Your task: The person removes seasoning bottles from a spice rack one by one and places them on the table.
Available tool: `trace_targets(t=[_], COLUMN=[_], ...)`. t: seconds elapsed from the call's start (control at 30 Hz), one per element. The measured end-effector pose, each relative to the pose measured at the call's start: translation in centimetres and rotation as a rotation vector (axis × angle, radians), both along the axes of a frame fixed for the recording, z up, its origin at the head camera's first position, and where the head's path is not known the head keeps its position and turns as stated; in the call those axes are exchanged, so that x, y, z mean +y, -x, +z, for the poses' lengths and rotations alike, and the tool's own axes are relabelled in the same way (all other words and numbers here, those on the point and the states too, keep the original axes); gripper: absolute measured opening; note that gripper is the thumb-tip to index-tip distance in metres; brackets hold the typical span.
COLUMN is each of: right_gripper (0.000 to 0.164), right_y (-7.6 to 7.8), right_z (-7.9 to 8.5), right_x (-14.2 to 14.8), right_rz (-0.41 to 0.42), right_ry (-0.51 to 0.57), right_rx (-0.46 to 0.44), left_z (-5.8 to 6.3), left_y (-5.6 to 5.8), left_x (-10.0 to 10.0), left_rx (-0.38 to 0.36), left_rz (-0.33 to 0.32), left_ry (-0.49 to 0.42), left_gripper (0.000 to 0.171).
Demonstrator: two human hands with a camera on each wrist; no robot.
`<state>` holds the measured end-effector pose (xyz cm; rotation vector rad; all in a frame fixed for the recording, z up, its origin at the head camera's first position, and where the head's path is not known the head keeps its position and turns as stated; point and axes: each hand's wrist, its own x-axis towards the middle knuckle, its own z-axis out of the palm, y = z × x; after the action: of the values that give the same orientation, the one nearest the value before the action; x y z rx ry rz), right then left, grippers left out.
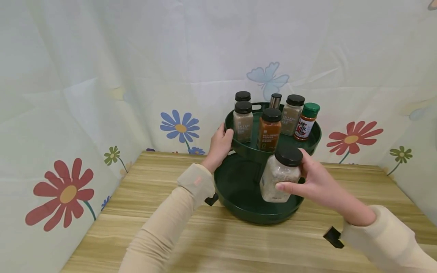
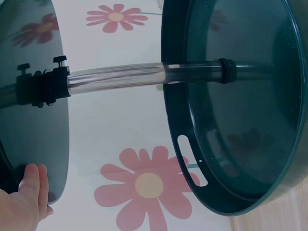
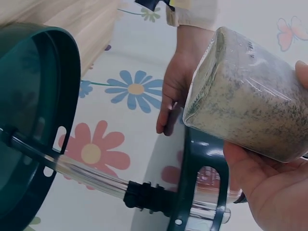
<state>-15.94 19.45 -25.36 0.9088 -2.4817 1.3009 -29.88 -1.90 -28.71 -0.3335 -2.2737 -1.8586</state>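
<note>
My left hand (image 1: 219, 147) grips the left rim of the upper tray (image 1: 246, 151) of a dark green two-tier rack. In the left wrist view its fingers (image 2: 36, 180) lie against the tray's underside. My right hand (image 1: 315, 182) holds a clear square seasoning jar (image 1: 275, 180) with a black lid, thumb on the near side. Speckled pale grains fill the jar, which tilts in front of the rack, overlapping the lower tray (image 1: 235, 206) in the head view. A clear post (image 2: 115, 79) joins the two tiers.
On the upper tray stand several spice bottles, including a red sweet pepper jar (image 1: 269, 132), a salt and pepper jar (image 1: 243, 125) and a green-capped bottle (image 1: 305, 123). The rack rests on a wood-grain table (image 1: 164, 189), with a flower-printed curtain (image 1: 205, 57) behind it.
</note>
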Motion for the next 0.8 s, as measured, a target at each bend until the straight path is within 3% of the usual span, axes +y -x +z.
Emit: trace_targets(t=[0.3, 0.57, 0.8], right_gripper=[0.056, 0.058, 0.058], right_y=[0.2, 0.4, 0.3], right_z=[-1.5, -2.6, -3.5], right_x=[-0.3, -0.5, -0.8], right_rz=[0.041, 0.013, 0.028], right_ry=[0.015, 0.002, 0.016], right_rx=[-0.017, -0.079, -0.088], left_z=[0.0, 0.0, 0.1], left_y=[-0.1, 0.1, -0.1], left_x=[0.0, 0.0, -0.1], left_rx=[0.002, -0.003, -0.019], left_rz=[-0.007, -0.014, -0.001], left_ry=[-0.012, -0.014, 0.012], left_gripper=[0.023, 0.028, 0.052])
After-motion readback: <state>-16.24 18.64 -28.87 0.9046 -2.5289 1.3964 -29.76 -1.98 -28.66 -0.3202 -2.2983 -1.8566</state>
